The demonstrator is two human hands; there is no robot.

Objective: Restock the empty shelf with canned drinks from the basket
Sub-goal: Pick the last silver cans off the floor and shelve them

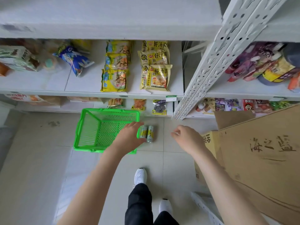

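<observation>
Basket (110,109): green moulded plastic, open lattice, slight gloss. Cans (150,133): metal, shiny printed skin, silvery ends. Shelf boards (48,82): white coated, smooth, matt. Upright (227,51): white painted metal, punched with slots and holes. Floor tiles (40,159): pale, smooth, low sheen, some scuffs. Cardboard boxes (259,168): brown, matt, creased. Packets (155,78): plastic film, glossy, crinkled. My trousers (139,202): dark matt cloth. My shoes (140,176): white, smooth-looking uppers; exact material unclear.
</observation>
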